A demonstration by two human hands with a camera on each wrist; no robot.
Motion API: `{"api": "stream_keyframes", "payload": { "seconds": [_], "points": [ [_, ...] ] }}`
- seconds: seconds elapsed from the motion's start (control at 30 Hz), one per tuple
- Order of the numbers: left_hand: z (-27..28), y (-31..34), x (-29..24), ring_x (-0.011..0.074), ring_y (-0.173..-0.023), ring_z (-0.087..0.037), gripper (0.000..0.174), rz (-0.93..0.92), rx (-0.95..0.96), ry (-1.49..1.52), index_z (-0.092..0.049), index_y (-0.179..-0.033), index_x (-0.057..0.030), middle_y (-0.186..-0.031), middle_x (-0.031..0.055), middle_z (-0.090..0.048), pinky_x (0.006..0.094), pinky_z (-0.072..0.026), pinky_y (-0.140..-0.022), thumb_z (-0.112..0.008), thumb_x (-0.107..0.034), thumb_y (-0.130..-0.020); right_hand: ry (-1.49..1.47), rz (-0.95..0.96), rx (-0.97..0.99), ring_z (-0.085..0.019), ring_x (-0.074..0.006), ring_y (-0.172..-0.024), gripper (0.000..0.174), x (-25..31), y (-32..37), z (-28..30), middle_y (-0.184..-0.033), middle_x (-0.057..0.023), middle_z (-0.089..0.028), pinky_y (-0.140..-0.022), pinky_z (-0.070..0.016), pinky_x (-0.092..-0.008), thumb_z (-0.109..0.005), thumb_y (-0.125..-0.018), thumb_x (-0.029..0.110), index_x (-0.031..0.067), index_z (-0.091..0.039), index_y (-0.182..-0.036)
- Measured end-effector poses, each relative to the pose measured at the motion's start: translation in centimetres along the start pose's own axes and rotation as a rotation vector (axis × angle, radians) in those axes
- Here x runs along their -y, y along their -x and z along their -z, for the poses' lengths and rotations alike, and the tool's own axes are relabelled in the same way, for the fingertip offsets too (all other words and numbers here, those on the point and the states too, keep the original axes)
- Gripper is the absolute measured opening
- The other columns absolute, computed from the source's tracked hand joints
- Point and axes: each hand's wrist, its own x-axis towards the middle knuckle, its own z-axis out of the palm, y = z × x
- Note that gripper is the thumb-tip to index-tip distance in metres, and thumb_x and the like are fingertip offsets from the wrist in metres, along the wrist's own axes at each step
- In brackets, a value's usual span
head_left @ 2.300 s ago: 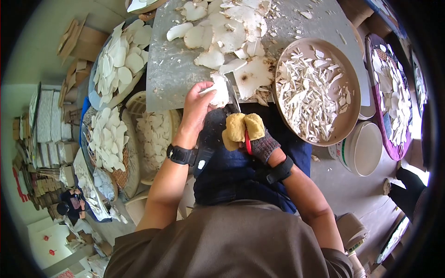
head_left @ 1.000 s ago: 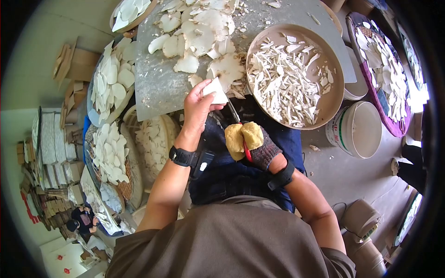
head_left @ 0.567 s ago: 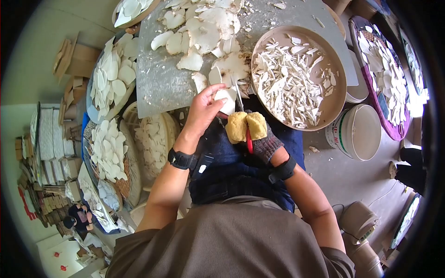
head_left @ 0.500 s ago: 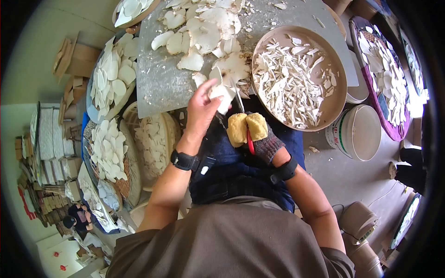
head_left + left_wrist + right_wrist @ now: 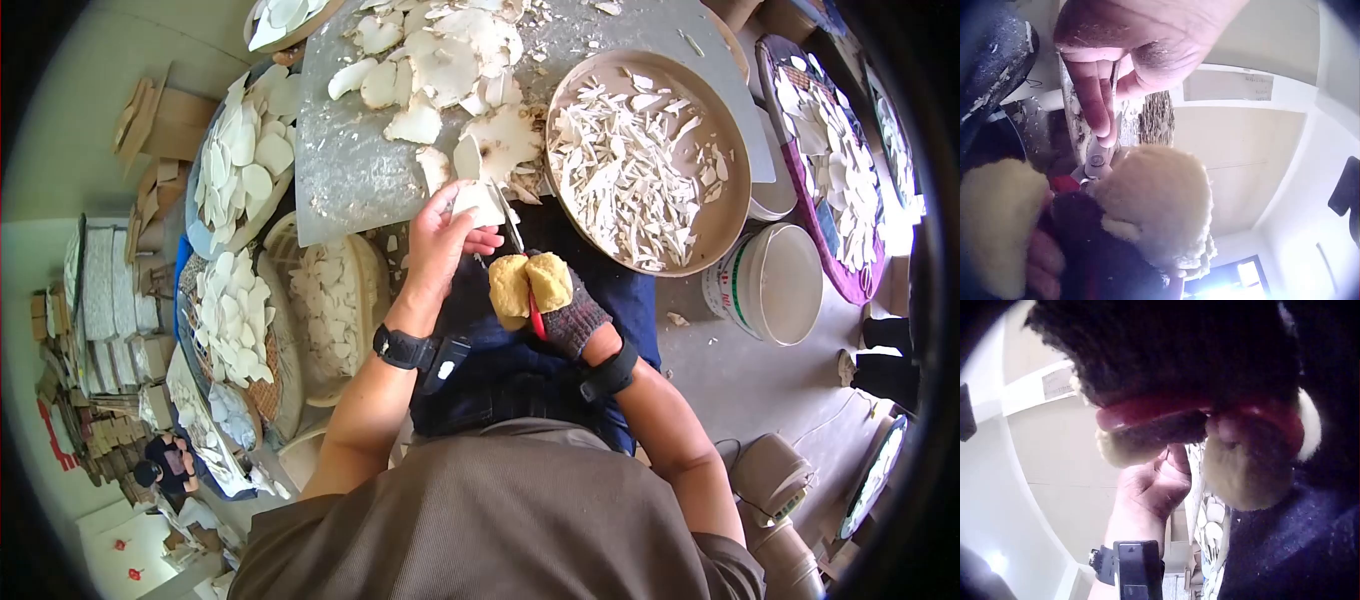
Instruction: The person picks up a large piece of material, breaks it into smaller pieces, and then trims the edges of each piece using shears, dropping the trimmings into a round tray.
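The left hand (image 5: 437,243) pinches a flat white piece (image 5: 480,204) between thumb and fingers, just past the table's near edge. Close to its right side stand the metal blades (image 5: 511,228) of red-handled scissors. The right hand (image 5: 573,318), in a dark knitted glove, grips these scissors; yellow foam pads (image 5: 509,287) wrap the handles and hide most of its fingers. In the left wrist view the scissors' pivot (image 5: 1097,160) lies below the left fingertips. The right wrist view shows the red handle (image 5: 1147,415) against the dark glove.
Irregular white slabs (image 5: 443,72) lie on the grey table (image 5: 340,187). A round brown tray (image 5: 737,218) of white slivers overlaps its near right edge. White buckets (image 5: 784,285) stand below on the right. Baskets of white pieces (image 5: 234,318) are on the left.
The left hand has turned, and the white piece now sits flatter and slightly higher beside the blades. The right hand with the scissors has shifted a little. Earlier, the whole head view shifted.
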Motion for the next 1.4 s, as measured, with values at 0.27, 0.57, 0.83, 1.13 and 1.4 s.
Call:
{"api": "stream_keyframes", "payload": {
  "seconds": [0.27, 0.57, 0.83, 1.13, 1.4],
  "points": [
    [1.1, 0.1, -0.2, 0.0198, -0.065, -0.066, 0.042, 0.022, 0.073, -0.02, -0.043, -0.125, 0.0005, -0.087, 0.0168, -0.065, 0.0257, -0.0546, -0.056, -0.057, -0.012, -0.087, 0.109, 0.159, 0.003, -0.059, -0.0346, -0.078, 0.019, 0.6, 0.4, 0.3, -0.081, -0.014, -0.061, -0.067, -0.0483, -0.0414, -0.06, -0.07, 0.013, 0.0064, -0.061, -0.088],
    [0.5, 1.2, -0.2, 0.0202, -0.066, -0.066, 0.033, -0.062, 0.004, 0.009, -0.048, -0.119, 0.0012, -0.09, 0.0151, -0.065, 0.0263, -0.0547, -0.057, -0.055, -0.008, -0.087, 0.179, 0.071, 0.105, -0.059, -0.0288, -0.088, 0.025, -1.2, 0.8, 0.5, -0.094, -0.0107, -0.062, -0.078, -0.0474, -0.0365, -0.062, -0.075, 0.01, 0.0057, -0.058, -0.099],
    [1.0, 0.3, 0.7, 0.017, -0.059, -0.064, 0.029, -0.062, 0.026, -0.076, -0.053, -0.114, 0.0011, -0.086, 0.0124, -0.066, 0.023, -0.0522, -0.05, -0.056, -0.009, -0.087, 0.023, 0.112, 0.011, -0.06, -0.0341, -0.075, 0.02, 0.1, 1.9, 1.0, -0.079, -0.0143, -0.061, -0.065, -0.0494, -0.0409, -0.065, -0.069, 0.017, 0.0048, -0.06, -0.084],
    [2.7, 0.9, 0.0, 0.013, -0.057, -0.061, 0.027, 0.011, 0.087, -0.235, -0.054, -0.113, 0.0002, -0.083, 0.0097, -0.065, 0.0209, -0.0501, -0.048, -0.055, -0.008, -0.087, -0.107, -0.174, 0.173, -0.063, -0.0271, -0.083, 0.024, 0.1, 3.3, 1.2, -0.085, -0.0105, -0.065, -0.073, -0.0504, -0.0344, -0.065, -0.077, 0.022, 0.0039, -0.06, -0.092],
    [18.3, 3.8, -3.5, 0.0213, -0.092, -0.062, 0.028, -0.159, -0.378, -1.032, -0.059, -0.107, 0.0004, -0.098, 0.013, -0.064, 0.0327, -0.0485, -0.082, -0.056, 0.004, -0.079, -0.021, -0.058, 0.205, -0.062, -0.0344, -0.079, 0.039, 2.1, 3.2, 2.6, -0.083, -0.0151, -0.063, -0.07, -0.0499, -0.0386, -0.072, -0.066, 0.028, 0.009, -0.058, -0.098]
  ]
}}
